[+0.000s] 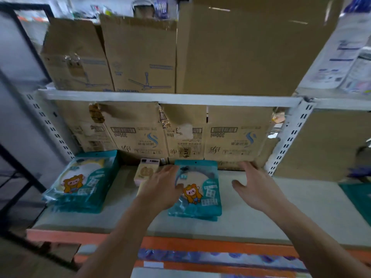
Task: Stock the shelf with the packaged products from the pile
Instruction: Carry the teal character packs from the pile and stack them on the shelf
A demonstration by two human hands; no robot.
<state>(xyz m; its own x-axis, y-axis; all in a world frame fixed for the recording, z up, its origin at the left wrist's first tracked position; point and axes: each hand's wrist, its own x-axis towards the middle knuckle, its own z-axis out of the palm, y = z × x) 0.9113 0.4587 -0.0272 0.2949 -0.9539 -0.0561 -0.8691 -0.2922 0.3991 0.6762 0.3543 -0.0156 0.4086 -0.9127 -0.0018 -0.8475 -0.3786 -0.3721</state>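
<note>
Reaching over the pale grey shelf board [261, 221], both bare hands frame a short stack of flat teal plastic packets printed with an orange cartoon animal [197, 197]: the left hand [163, 188] lies with fingers spread over the stack's left edge, touching the top packet but not closed around anything, while the right hand [255, 187] hangs just beside the stack's right edge, fingers wide and holding nothing. That stack sits mid-shelf, its back edge near the row of brown cardboard cartons with "300ml" printing [230, 135] behind it. A taller stack of the same teal packets [82, 183] lies well apart on the left, already leaning toward the shelf's front corner, and a small pink and cream box [145, 171] stands between the two stacks, right next to the left wrist. The likeliest trouble is sliding: the packets look glossy and slack, so a one-sided push from the left hand could fan the stack out or skew it. A sideways sweep of that wrist could also knock the small box over. The left-hand stack, if nudged, might spill off the orange front rail [200, 245].
</note>
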